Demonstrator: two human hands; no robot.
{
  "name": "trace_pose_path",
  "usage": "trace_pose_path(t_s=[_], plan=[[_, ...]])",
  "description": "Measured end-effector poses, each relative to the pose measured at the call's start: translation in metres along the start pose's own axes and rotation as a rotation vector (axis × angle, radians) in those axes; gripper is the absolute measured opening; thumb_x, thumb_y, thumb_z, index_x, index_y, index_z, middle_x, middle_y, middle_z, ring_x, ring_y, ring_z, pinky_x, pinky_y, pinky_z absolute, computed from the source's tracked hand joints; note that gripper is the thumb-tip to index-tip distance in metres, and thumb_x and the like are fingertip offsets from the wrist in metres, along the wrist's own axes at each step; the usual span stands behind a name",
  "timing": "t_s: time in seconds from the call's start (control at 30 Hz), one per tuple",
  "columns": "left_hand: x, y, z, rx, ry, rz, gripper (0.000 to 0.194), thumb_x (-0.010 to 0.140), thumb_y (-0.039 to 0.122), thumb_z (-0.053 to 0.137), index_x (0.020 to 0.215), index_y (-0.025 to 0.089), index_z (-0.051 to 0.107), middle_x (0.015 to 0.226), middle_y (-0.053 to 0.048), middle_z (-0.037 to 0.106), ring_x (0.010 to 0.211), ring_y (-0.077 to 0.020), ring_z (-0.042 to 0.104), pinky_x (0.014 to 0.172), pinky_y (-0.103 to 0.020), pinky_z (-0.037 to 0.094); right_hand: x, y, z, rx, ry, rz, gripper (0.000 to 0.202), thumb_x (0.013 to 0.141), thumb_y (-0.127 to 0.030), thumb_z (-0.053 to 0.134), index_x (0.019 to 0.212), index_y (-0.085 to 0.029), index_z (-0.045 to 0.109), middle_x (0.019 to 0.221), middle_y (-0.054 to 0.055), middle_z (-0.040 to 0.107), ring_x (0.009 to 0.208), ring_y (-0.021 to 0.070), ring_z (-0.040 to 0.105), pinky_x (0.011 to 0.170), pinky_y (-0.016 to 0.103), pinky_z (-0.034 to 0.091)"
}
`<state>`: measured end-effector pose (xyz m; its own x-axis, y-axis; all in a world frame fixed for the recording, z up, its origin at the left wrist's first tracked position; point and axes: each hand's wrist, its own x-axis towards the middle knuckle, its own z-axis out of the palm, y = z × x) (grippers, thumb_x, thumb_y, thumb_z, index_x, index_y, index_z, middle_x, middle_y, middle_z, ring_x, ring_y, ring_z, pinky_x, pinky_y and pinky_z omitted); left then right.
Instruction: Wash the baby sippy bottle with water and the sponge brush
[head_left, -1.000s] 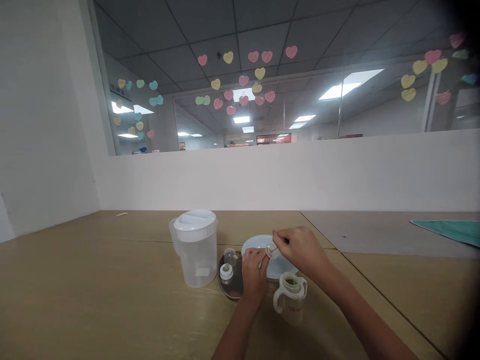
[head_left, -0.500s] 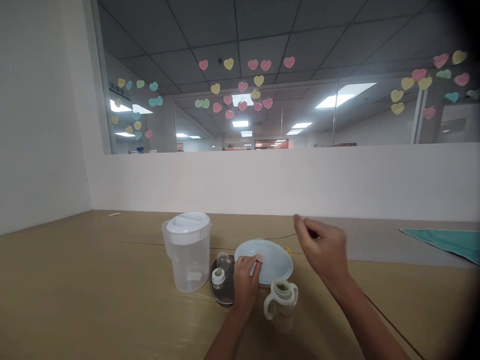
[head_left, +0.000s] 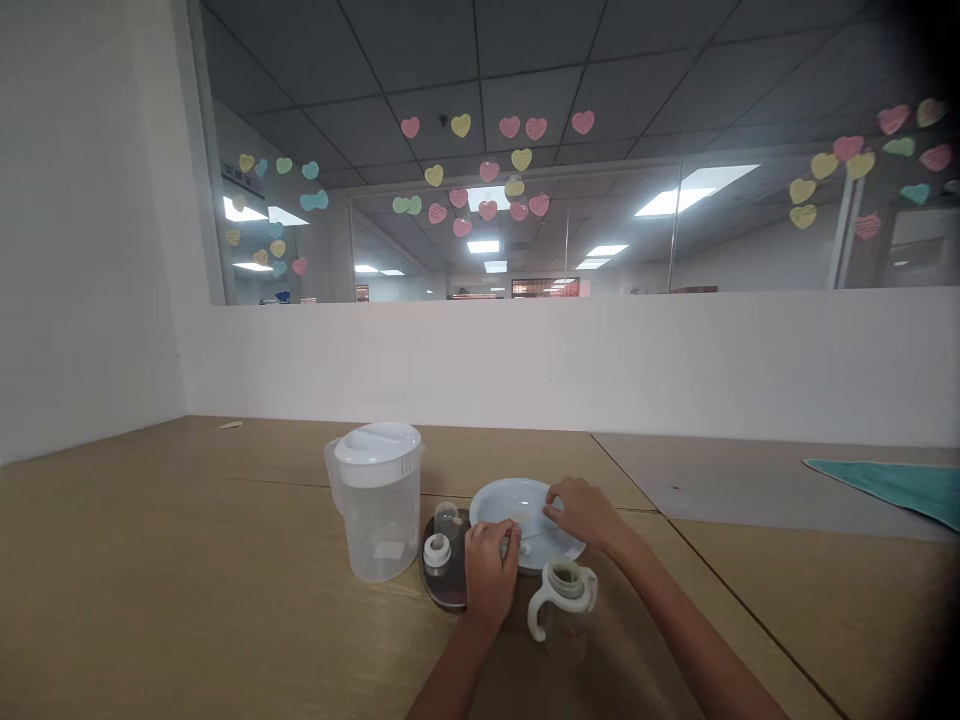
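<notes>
My left hand (head_left: pixel 491 570) is closed in a pinch over the left rim of a pale blue basin (head_left: pixel 487 495), with a small translucent piece at its fingertips. Its kind is too small to make out. Above the basin's right side, my right hand (head_left: pixel 585 510) has thumb and fingers drawn together; whether anything is between them does not show. In front of the basin stands a clear baby bottle (head_left: pixel 564 605), upright and uncapped, with white side handles. Left of my left hand, a dark round tray (head_left: pixel 450 595) bears a white bottle collar (head_left: pixel 436 551) and a clear dome cap (head_left: pixel 447 518).
A translucent lidded pitcher (head_left: pixel 381 510) stands left of the tray. A teal cloth (head_left: pixel 892 490) lies at the far right of the table. Behind the table rises a white wall (head_left: pixel 465 360) with a window above it. Seams run across the tabletop.
My right hand has come down and left, from above the table beyond the bottle to over the basin. My left hand stays near the basin's left rim, still pinched.
</notes>
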<state>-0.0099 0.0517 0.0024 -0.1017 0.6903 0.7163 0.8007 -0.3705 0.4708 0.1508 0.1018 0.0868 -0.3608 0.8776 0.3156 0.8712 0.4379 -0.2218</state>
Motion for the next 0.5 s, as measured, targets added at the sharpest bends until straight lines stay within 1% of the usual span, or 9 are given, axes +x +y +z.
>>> trace_pose_path(t_s=[0.07,0.13,0.23,0.33,0.43,0.5], plan=[[-0.001,0.0,0.0,0.003,-0.013,-0.028,0.029,0.091,0.029,0.038,0.086,0.02,0.065,0.083,-0.004,0.066,0.084,-0.0198,0.057,0.077,-0.034,0.041,-0.001,-0.007,0.001,0.211,-0.062,-0.123,0.024,0.077,-0.03,0.055,0.093,-0.018,0.068,0.1,0.009,0.065,0.094,0.0217,0.058,0.082,0.031,0.041],[-0.001,0.0,-0.001,-0.005,-0.009,-0.057,0.029,0.091,0.029,0.037,0.087,0.02,0.065,0.084,-0.005,0.064,0.084,-0.0198,0.056,0.077,-0.033,0.041,-0.001,-0.014,0.005,0.393,-0.109,-0.22,0.029,0.073,-0.033,0.059,0.096,-0.018,0.066,0.097,0.007,0.066,0.09,0.0199,0.059,0.079,0.029,0.043],[0.0,-0.001,-0.003,-0.029,0.005,-0.061,0.028,0.09,0.029,0.038,0.094,0.02,0.064,0.089,-0.006,0.064,0.086,-0.02,0.056,0.077,-0.033,0.042,0.0,-0.023,0.014,0.541,-0.079,-0.263,0.029,0.066,-0.031,0.064,0.092,-0.018,0.065,0.093,0.005,0.066,0.088,0.0201,0.059,0.078,0.03,0.044],[0.002,0.0,-0.006,-0.03,0.016,0.001,0.029,0.091,0.028,0.036,0.094,0.02,0.064,0.09,-0.006,0.064,0.088,-0.0203,0.056,0.079,-0.034,0.042,0.005,-0.026,0.023,0.774,-0.059,-0.225,0.023,0.064,-0.029,0.064,0.083,-0.018,0.062,0.091,0.005,0.067,0.089,0.0196,0.06,0.081,0.03,0.044],[0.004,0.003,-0.011,-0.015,0.046,0.063,0.029,0.092,0.025,0.035,0.1,0.021,0.063,0.095,-0.005,0.066,0.092,-0.02,0.056,0.084,-0.037,0.04,0.012,-0.021,0.028,1.056,-0.046,-0.11,0.028,0.062,-0.034,0.064,0.084,-0.018,0.058,0.087,0.004,0.067,0.089,0.0203,0.061,0.082,0.032,0.044],[0.005,0.003,-0.013,0.004,0.086,0.055,0.028,0.091,0.024,0.037,0.102,0.022,0.063,0.097,-0.004,0.066,0.094,-0.02,0.055,0.087,-0.038,0.039,0.015,-0.015,0.029,1.172,-0.041,-0.026,0.033,0.063,-0.037,0.064,0.088,-0.018,0.055,0.084,0.004,0.067,0.088,0.0203,0.061,0.081,0.032,0.044]])
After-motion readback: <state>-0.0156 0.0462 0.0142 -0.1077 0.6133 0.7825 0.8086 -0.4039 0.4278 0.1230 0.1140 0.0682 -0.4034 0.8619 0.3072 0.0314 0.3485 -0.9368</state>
